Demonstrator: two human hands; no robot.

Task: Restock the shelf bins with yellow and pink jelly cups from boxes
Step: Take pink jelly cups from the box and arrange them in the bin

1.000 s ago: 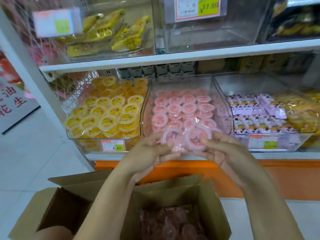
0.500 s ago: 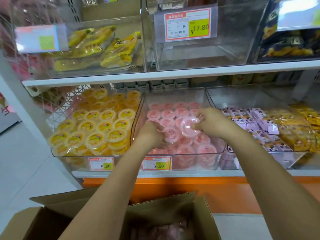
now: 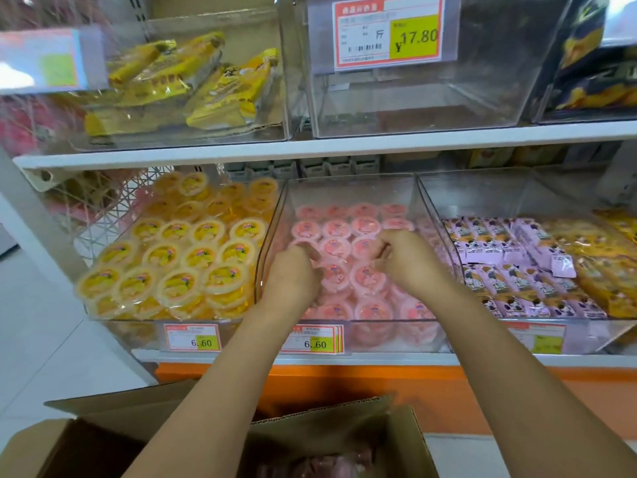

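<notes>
Both my hands are inside the clear middle bin (image 3: 348,182) on the lower shelf, over the rows of pink jelly cups (image 3: 368,279). My left hand (image 3: 293,276) curls its fingers round a pink cup at the bin's left side. On the right side, my right hand (image 3: 408,260) has its fingers curled on another pink cup. The bin to the left is piled with yellow jelly cups (image 3: 172,263). An open cardboard box (image 3: 406,443) sits below my arms with more pink cups (image 3: 310,467) dimly visible inside.
Right of the pink bin is a bin of purple snack packets (image 3: 510,270) and orange packs. The upper shelf (image 3: 344,146) carries yellow wrapped snacks (image 3: 179,84) and an empty clear bin (image 3: 413,98) with a 17.80 tag. White floor lies to the left.
My hands carried pink cups up from above the box into the middle bin and have now lowered them onto the rows. The view has moved closer to the shelf.
</notes>
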